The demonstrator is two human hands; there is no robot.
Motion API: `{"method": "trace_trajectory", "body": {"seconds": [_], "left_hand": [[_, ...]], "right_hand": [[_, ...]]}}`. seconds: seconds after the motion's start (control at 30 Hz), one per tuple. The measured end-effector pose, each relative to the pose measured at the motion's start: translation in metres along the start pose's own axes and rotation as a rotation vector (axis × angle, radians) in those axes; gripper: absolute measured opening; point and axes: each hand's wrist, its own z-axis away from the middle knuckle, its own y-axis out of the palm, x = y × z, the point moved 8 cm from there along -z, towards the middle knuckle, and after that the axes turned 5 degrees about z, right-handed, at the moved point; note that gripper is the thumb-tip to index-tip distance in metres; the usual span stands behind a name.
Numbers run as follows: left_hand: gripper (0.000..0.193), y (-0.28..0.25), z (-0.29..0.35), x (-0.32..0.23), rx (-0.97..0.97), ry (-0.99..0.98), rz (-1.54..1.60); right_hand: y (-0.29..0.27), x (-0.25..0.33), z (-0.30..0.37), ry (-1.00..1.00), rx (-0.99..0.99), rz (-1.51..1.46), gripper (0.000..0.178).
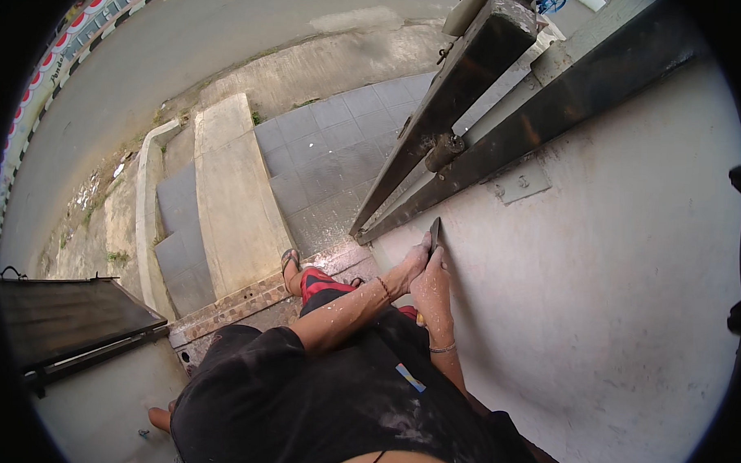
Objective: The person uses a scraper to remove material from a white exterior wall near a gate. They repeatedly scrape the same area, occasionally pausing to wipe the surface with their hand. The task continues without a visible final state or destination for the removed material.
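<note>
Dark tool [436, 228], flat and pointed, is in closed grip of left hand [416, 256] and right hand [434, 274]. Lettering [57, 68] shows beyond the road [172, 61].

At the upper left I see red-and-white bunting [35, 79] beyond a gray road [230, 43]. Nearer my camera, gray paving tiles [337, 136] flank a pale concrete strip [235, 194], green weeds [255, 118] at its edge. A dark metal-framed panel [78, 315] stands at my left, above a second pale wall [107, 402].
</note>
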Motion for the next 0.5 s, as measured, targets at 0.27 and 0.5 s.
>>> {"method": "trace_trajectory", "body": {"seconds": [0.27, 0.5], "left_hand": [[0.067, 0.002, 0.003, 0.009, 0.036, -0.020, -0.160], [0.061, 0.003, 0.001, 0.005, 0.021, -0.038, -0.015]], "right_hand": [[-0.008, -0.002, 0.017, 0.022, -0.071, 0.006, 0.043], [-0.006, 0.002, 0.002, -0.019, -0.051, 0.017, 0.035]]}}
